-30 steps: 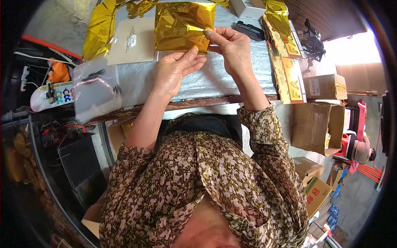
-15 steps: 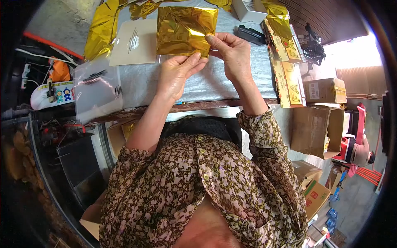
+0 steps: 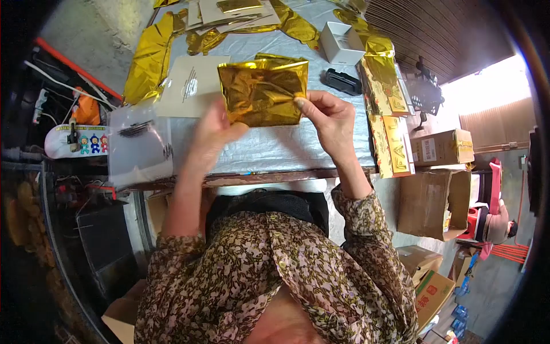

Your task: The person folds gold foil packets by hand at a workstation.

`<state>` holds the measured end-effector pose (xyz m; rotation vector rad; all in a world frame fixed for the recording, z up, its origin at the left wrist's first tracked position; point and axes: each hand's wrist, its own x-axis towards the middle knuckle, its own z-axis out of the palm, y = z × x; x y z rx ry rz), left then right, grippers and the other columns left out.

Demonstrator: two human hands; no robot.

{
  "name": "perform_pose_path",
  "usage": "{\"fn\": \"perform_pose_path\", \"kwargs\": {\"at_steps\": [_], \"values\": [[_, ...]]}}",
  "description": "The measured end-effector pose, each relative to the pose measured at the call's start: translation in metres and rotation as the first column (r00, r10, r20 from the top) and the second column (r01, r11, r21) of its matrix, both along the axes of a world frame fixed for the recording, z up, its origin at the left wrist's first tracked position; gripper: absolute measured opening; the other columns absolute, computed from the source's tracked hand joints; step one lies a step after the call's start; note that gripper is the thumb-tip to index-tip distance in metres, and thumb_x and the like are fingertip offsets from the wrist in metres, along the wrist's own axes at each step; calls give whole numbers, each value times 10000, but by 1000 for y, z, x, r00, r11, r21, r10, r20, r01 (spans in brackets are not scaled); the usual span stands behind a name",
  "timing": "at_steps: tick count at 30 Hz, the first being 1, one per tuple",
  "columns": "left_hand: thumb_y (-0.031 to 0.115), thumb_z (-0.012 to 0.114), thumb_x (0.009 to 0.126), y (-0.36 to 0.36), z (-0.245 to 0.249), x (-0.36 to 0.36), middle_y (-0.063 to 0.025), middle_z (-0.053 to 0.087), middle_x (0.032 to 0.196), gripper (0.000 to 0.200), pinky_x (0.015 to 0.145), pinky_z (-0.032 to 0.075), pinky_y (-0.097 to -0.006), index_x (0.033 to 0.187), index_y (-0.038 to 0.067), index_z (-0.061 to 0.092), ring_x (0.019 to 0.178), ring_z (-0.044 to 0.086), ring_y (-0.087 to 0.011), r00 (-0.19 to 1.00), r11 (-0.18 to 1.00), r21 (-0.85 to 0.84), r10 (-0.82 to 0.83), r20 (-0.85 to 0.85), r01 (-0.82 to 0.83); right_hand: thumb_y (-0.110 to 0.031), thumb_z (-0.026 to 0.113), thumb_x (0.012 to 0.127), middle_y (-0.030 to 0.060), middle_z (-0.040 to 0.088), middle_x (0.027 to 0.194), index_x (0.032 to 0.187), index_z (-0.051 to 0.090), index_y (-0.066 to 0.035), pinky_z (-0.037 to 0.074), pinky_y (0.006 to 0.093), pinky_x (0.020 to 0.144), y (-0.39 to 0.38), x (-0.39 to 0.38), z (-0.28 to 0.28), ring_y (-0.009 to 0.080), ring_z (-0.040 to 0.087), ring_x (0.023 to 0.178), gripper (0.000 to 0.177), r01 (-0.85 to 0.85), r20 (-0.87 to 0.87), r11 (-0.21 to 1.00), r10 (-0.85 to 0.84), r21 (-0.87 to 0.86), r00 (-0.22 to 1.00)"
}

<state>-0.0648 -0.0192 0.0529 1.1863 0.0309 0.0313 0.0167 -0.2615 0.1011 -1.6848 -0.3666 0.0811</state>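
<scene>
A square of shiny gold foil, doubled over so a second layer shows behind its top edge, is held up over the table. My right hand pinches its right side, the thumb in front and the fingers behind. At its lower left is my left hand, smeared by motion; whether its fingers grip the foil cannot be made out. Behind the foil on the left lies a beige card with thin dark sticks on it. Past my right hand sit a black oblong object and a white open box.
Gold foil pieces and stacked cards lie toward the far side. On the left is a clear plastic sheet. Gold printed strips line the right edge. Cardboard boxes stand right; another person is beyond.
My left hand has shifted left and down along the foil and blurred. The foil's top has parted into two layers. My view has tilted, showing more of the table's far side.
</scene>
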Motion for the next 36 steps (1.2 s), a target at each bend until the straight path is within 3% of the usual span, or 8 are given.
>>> {"fn": "perform_pose_path", "kwargs": {"at_steps": [4,6,9,13,19,23,25,36], "values": [[200,951,703,29,70,2,-138,567,1453,991,1169,407,-396,1534,17,444,1390,510,-261,937,761,547,261,233,-348,-88,775,952,19,752,856,1051,771,36,513,211,696,-4,-11,6,48,638,767,159,-88,1,996,88,-34,996],[255,946,709,27,115,9,-130,609,1398,872,1121,435,-387,1462,38,563,1323,560,-267,836,473,805,-220,502,-359,-92,774,953,15,751,849,1051,769,41,512,214,684,0,-14,7,46,632,753,165,-151,-14,986,150,-76,989],[214,866,796,28,134,30,-121,612,1414,700,1098,434,-359,1426,48,609,1331,549,-239,855,433,899,-436,280,-74,-93,771,956,7,744,837,1048,768,41,507,218,669,6,-20,10,42,619,737,162,-195,-19,979,194,-62,981],[216,820,887,29,120,48,-30,698,1085,402,909,484,-279,1230,28,730,998,629,-128,914,542,814,-405,34,210,-97,770,958,2,736,824,1042,768,37,500,221,658,5,-26,15,36,605,733,158,-210,-4,974,210,-91,978],[208,759,969,21,99,50,37,703,851,239,746,488,-225,1082,-2,763,809,600,-35,939,604,766,-344,4,218,-108,770,960,5,731,811,1006,760,45,481,216,644,3,-24,4,37,590,710,161,-256,-145,960,238,-117,960],[227,737,988,26,84,59,25,715,855,247,772,497,-213,1062,-7,768,848,619,-36,940,617,754,-342,-1,225,-141,786,948,37,746,822,992,759,44,511,231,669,4,-13,-2,71,643,719,192,-299,-217,952,279,-64,936],[237,715,1006,26,84,56,5,734,919,272,828,512,-230,1091,-17,758,902,642,-46,939,756,559,-244,-242,340,-126,786,943,28,739,803,974,766,44,499,232,643,3,-9,-10,66,622,693,174,-283,-262,959,271,-11,926],[263,722,998,43,15,59,-10,750,1007,297,861,515,-237,1132,1,759,937,670,-76,950,820,482,-241,-199,308,-171,825,904,20,728,771,941,778,12,435,220,571,-11,10,-33,63,582,623,193,-303,-462,952,253,-36,850]]}}
